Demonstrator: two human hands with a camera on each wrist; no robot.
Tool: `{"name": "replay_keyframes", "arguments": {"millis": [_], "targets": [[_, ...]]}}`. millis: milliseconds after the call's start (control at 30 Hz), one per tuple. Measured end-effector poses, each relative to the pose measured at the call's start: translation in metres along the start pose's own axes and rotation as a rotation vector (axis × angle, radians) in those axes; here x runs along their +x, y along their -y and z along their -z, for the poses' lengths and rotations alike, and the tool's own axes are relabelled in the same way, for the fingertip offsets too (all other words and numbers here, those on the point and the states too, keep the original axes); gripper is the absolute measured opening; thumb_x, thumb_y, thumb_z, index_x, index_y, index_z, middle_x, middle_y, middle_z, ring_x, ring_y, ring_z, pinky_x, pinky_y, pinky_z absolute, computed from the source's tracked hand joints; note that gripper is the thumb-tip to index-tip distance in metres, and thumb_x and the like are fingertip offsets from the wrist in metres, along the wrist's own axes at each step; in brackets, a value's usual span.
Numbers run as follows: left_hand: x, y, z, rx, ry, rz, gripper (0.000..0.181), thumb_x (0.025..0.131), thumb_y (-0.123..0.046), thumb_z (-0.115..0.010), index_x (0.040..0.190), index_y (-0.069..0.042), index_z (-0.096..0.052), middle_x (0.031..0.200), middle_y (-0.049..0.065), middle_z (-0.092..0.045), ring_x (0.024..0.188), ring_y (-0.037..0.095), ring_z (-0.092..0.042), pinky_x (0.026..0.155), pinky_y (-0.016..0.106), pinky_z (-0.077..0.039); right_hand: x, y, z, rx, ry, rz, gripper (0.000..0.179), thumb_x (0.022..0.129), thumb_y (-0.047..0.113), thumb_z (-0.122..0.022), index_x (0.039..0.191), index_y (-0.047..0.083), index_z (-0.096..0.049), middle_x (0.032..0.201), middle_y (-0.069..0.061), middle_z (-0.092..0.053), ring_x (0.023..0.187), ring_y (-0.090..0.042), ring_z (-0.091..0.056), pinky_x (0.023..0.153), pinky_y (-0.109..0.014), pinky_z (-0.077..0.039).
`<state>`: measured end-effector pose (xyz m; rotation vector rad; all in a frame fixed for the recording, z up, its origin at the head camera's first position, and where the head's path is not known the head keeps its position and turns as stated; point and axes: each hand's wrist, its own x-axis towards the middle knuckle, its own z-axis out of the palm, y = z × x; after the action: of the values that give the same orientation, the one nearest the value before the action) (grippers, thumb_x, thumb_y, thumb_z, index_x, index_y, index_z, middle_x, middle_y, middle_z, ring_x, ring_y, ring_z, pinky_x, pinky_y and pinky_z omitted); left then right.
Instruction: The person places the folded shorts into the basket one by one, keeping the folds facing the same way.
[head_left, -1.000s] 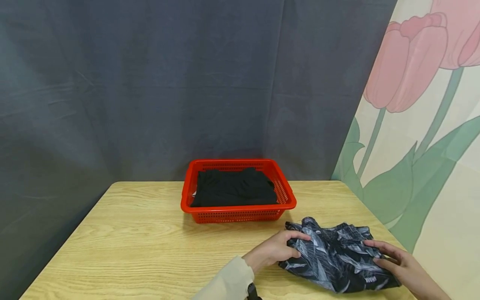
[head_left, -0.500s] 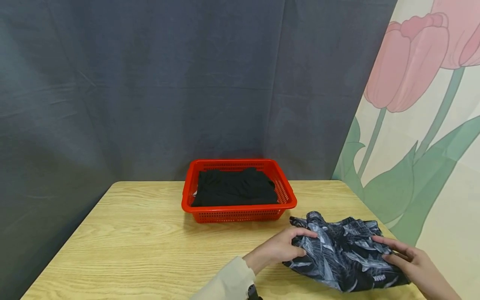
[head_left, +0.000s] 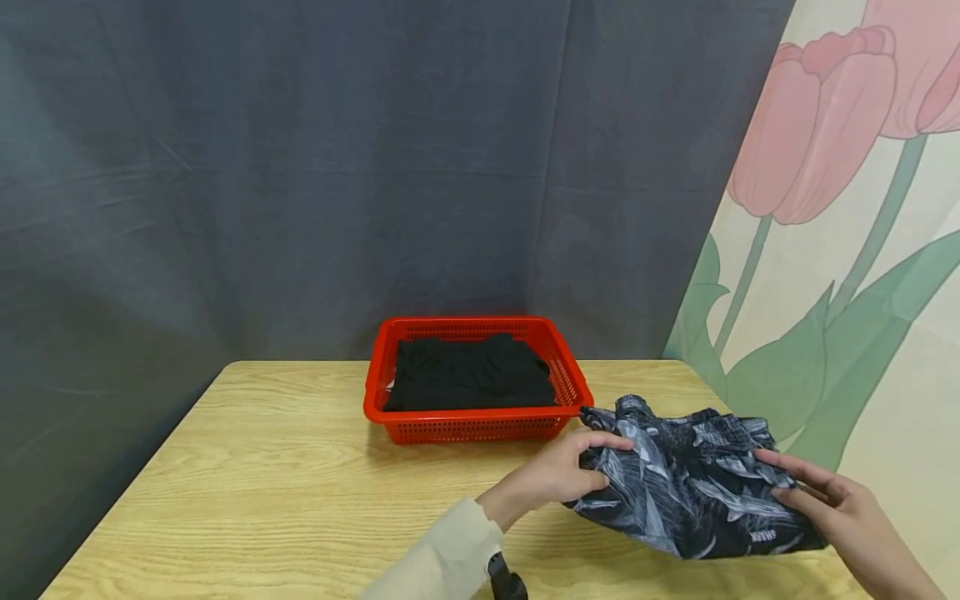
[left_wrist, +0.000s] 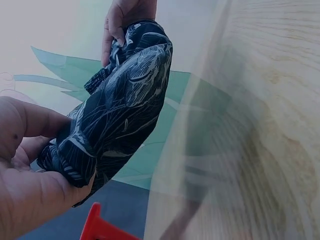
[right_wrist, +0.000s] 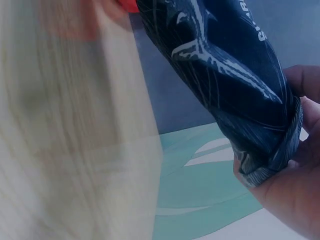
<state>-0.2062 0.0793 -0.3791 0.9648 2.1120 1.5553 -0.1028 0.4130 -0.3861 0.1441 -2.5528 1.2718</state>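
Both hands hold a folded garment (head_left: pixel 697 492), black with grey shark-like drawings and white lettering near its lower right edge. My left hand (head_left: pixel 566 471) pinches its left end between thumb and fingers. At the right end, my right hand (head_left: pixel 840 508) grips the other side. In the left wrist view the folded cloth (left_wrist: pixel 120 105) hangs between the two hands, raised off the table. A white shark figure shows on the cloth (right_wrist: pixel 215 65) in the right wrist view, where thumb and fingers clasp its bunched end. The garment's underside is hidden in the head view.
A red perforated basket (head_left: pixel 480 429) stands at the back of the wooden table (head_left: pixel 285 475), with folded black cloth (head_left: pixel 468 375) inside. Behind hangs a dark curtain (head_left: pixel 337 183). A wall with painted tulips (head_left: pixel 813 125) borders the right side.
Both hands have raised the garment off the table, shifting it slightly to the right and then up toward the basket's level. The basket has stayed in place.
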Motion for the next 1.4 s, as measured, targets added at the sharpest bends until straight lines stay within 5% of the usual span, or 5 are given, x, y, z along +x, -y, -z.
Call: {"name": "replay_keyframes", "arguments": {"millis": [433, 633, 767, 933, 1400], "targets": [[0.000, -0.006, 0.018, -0.101, -0.037, -0.062, 0.058, 0.083, 0.012, -0.059, 0.127, -0.025, -0.066, 0.138, -0.009, -0.046, 0.108, 0.012, -0.041, 0.062, 0.024, -0.039, 0.009, 0.016, -0.006, 0.029, -0.080, -0.038, 0.046, 0.101, 0.016, -0.054, 0.146, 0.011, -0.045, 0.134, 0.030, -0.041, 0.118, 0.017, -0.033, 0.084, -0.005, -0.032], [-0.001, -0.011, 0.032, -0.074, -0.076, -0.077, 0.058, 0.083, 0.010, -0.058, 0.129, -0.024, -0.065, 0.144, -0.006, -0.042, 0.123, 0.013, -0.036, 0.078, 0.030, -0.042, 0.020, 0.028, -0.012, 0.185, -0.121, 0.018, 0.045, 0.098, 0.006, -0.057, 0.142, 0.009, -0.051, 0.132, 0.027, -0.048, 0.123, 0.011, -0.034, 0.091, -0.005, -0.028], [-0.003, -0.012, 0.042, -0.086, -0.101, -0.084, 0.059, 0.083, 0.011, -0.056, 0.131, -0.023, -0.064, 0.143, -0.002, -0.043, 0.094, 0.014, -0.046, 0.052, 0.025, -0.037, 0.028, 0.037, -0.019, 0.397, -0.109, 0.069, 0.043, 0.095, -0.002, -0.056, 0.138, 0.003, -0.054, 0.130, 0.021, -0.054, 0.123, 0.009, -0.038, 0.092, -0.006, -0.030], [-0.008, -0.010, 0.053, -0.094, -0.143, -0.105, 0.059, 0.081, 0.012, -0.054, 0.131, -0.019, -0.064, 0.139, -0.001, -0.047, 0.069, 0.014, -0.038, 0.043, 0.023, -0.027, 0.040, 0.047, -0.028, 0.531, -0.076, 0.109, 0.041, 0.094, -0.007, -0.056, 0.133, 0.002, -0.058, 0.128, 0.015, -0.059, 0.120, 0.007, -0.043, 0.089, -0.007, -0.037], [-0.025, -0.004, 0.078, -0.104, -0.267, -0.068, 0.057, 0.082, 0.011, -0.053, 0.128, -0.020, -0.066, 0.142, 0.003, -0.046, 0.044, 0.013, -0.020, 0.042, 0.023, -0.024, 0.057, 0.067, -0.053, 0.539, -0.036, 0.157, 0.041, 0.094, -0.005, -0.058, 0.134, -0.003, -0.055, 0.131, 0.013, -0.056, 0.119, 0.005, -0.046, 0.088, -0.012, -0.042]]}}
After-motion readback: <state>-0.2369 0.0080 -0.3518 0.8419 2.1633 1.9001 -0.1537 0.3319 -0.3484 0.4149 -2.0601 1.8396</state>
